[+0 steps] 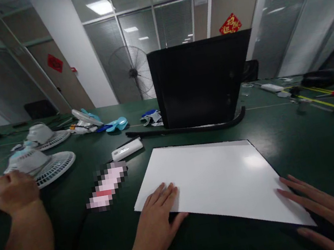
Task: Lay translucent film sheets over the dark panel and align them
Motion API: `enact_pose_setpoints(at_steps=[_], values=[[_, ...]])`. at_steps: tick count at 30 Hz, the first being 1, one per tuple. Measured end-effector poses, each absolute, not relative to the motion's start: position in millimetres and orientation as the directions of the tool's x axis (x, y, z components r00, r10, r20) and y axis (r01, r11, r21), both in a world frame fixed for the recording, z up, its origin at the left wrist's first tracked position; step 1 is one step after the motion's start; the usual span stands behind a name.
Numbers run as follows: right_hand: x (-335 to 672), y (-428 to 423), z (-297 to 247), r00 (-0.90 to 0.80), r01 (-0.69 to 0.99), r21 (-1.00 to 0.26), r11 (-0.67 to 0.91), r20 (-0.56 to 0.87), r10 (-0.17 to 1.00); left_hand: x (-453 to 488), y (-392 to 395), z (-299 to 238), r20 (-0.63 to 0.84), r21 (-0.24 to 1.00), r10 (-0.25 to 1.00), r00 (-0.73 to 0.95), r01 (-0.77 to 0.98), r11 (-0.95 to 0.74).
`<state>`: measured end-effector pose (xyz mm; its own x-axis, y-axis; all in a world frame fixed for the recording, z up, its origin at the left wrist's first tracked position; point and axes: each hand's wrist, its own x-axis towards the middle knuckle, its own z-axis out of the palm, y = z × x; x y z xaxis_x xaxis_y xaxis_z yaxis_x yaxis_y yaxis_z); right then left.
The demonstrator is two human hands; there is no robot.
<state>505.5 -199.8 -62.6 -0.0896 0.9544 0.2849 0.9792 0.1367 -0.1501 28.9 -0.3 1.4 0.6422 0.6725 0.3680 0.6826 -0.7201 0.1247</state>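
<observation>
A glossy white sheet or board (208,178) lies flat on the dark green table, with a thin dark edge along its sides. The fingers of my left hand (159,216) rest on its near left corner area, spread, with the thumb just off the near edge. My right hand (326,213) is at the near right corner, fingers apart, the fingertips over or touching the right edge. Neither hand grips anything. Whether the white piece is paper or a stiff board, I cannot tell.
A black upright panel (198,81) stands behind the sheet. To the left lie a white handheld device (127,149) and a pixelated phone-like object (108,186). Another person's hand (14,189) is near white fan parts (55,167). Blue fan blades (117,124) lie farther back.
</observation>
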Motion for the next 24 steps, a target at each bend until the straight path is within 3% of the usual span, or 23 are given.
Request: enact_pose_setpoints(at_steps=[7, 17, 24], values=[[503.1, -189.2, -65.5, -0.071, 0.987, -0.114, 0.115, 0.338, 0.939, 28.6, -0.7, -1.5, 0.421, 0.138, 0.607, 0.674, 0.614, -0.777], [504.6, -191.6, -73.5, 0.042, 0.977, -0.210, 0.026, 0.316, 0.948, 33.8, -2.3, 4.3, 0.330, 0.203, 0.704, 0.628, 0.682, -0.703], [511.0, -190.4, -79.0, 0.061, 0.979, -0.203, 0.004, 0.311, 0.948, 32.2, -6.8, 4.0, 0.377, 0.177, 0.729, 0.571, 0.728, -0.662]])
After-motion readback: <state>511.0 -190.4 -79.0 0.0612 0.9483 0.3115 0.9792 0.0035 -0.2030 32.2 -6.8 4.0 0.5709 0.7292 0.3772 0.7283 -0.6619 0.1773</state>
